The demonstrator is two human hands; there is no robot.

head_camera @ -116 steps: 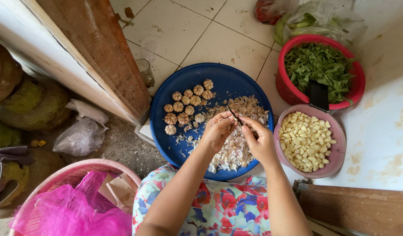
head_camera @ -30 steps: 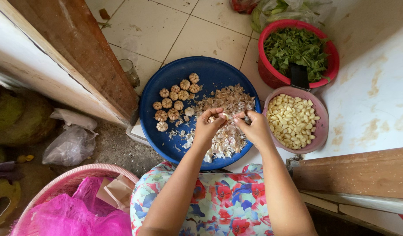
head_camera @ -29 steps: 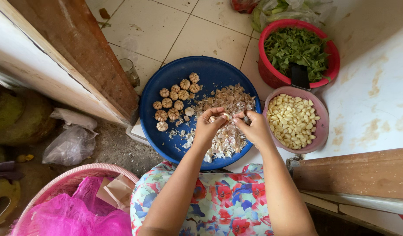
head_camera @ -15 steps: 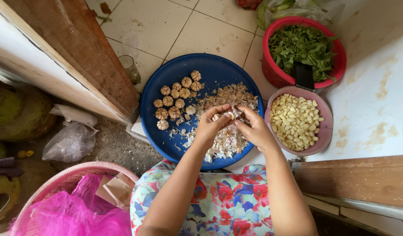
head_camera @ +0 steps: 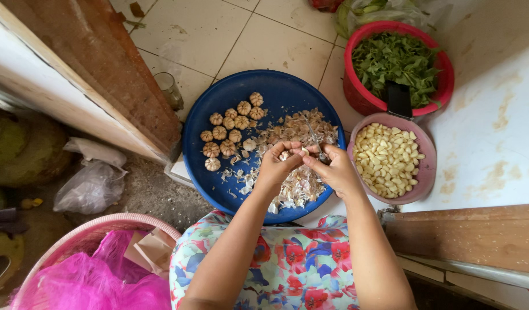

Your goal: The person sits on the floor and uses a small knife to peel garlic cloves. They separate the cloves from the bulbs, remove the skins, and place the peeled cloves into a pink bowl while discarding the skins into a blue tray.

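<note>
My left hand point(head_camera: 276, 170) pinches a garlic clove point(head_camera: 287, 155) over a round blue tray point(head_camera: 218, 103). My right hand point(head_camera: 332, 168) grips a small knife point(head_camera: 314, 136), its blade pointing away, and its fingers touch the same clove. Whole garlic bulbs point(head_camera: 230, 129) lie on the tray's left half. A heap of papery garlic skins point(head_camera: 299, 183) lies under and around both hands. A pink bowl point(head_camera: 425, 172) of peeled cloves point(head_camera: 388, 158) sits just right of my right hand.
A red tub point(head_camera: 356, 95) of green leaves stands beyond the pink bowl. A wooden plank point(head_camera: 103, 63) leans at the left, with a glass point(head_camera: 168, 89) beside it. A pink basket point(head_camera: 92, 229) with pink netting sits at lower left, a plastic bag point(head_camera: 89, 186) above it.
The view has shifted slightly. My hands have stayed together over the skins, working on the clove, with the knife blade now pointing further up the tray.
</note>
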